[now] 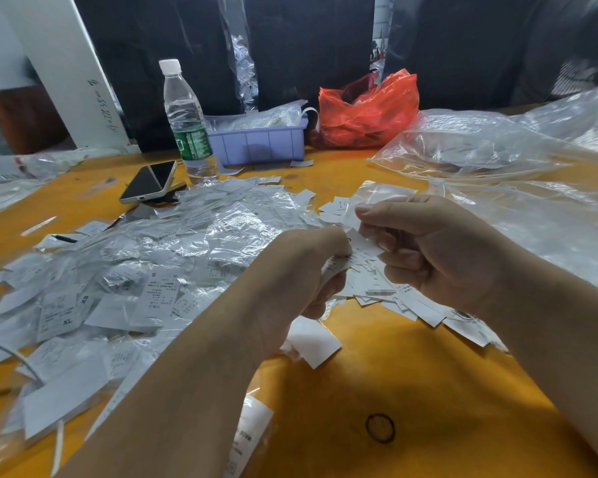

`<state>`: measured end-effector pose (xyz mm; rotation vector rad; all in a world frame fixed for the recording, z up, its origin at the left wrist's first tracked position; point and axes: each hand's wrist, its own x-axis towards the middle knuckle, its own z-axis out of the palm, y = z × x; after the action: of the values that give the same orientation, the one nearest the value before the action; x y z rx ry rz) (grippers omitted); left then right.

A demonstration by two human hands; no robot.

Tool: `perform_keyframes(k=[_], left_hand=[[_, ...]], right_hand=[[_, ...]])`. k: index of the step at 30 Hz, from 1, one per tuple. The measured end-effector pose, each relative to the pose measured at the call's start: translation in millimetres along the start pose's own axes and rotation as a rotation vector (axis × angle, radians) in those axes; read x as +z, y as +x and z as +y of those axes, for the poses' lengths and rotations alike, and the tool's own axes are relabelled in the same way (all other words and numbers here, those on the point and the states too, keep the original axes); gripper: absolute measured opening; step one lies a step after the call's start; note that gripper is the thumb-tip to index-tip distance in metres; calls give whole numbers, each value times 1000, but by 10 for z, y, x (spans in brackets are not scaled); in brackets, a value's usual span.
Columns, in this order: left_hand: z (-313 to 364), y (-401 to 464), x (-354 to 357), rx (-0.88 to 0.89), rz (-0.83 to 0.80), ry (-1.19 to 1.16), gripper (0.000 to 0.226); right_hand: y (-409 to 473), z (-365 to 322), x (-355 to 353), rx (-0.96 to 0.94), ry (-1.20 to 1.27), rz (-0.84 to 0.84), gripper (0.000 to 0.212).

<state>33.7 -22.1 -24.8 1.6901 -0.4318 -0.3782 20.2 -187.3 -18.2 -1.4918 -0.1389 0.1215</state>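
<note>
Two hands meet just right of centre over the table (394, 391). The left hand (304, 270) curls its fingers round a white label (339, 262), gripping it at the near end so the free end points toward 2 o'clock. The right hand (439, 250) pinches a clear pouch (380, 194) between thumb and curled fingers, and the pouch stands up toward 12 o'clock from the thumb. Whether the label has entered the pouch mouth I cannot tell.

The label looks light, thin and limp. It would probably buckle if pushed from far back, so a hold close to its leading end seems best. The pouch looks lighter still, slick and floppy, and a pinch on one lip alone should keep the mouth open.

Loose labels (377, 284) lie at 6 o'clock beneath the hands, and a heap (187, 243) of filled pouches lies at 9 o'clock. A phone (149, 182) and a bottle (187, 122) stand at 11 o'clock.
</note>
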Motion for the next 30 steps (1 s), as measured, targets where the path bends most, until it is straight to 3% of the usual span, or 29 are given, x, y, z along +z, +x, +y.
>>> perform_keyframes(k=[10,15,18,22,30], left_hand=[[51,-43,-2,-93,65,-19,28],[22,-11,-44,-83,111,23,39],[21,-2,-49,-59,162,54,38],[3,4,-41,11,268,103,20],[-35,5,-34,86,227,223,27]], right_hand=[[1,-2,-3,-10,-33,-41,21],[-14,-11,-2,-6,-52,-54,14],[-20,-20,1,2,-70,-79,9],[-11,-11,-14,14,-78,-78,29],[-16,8,4,28,-75,-56,16]])
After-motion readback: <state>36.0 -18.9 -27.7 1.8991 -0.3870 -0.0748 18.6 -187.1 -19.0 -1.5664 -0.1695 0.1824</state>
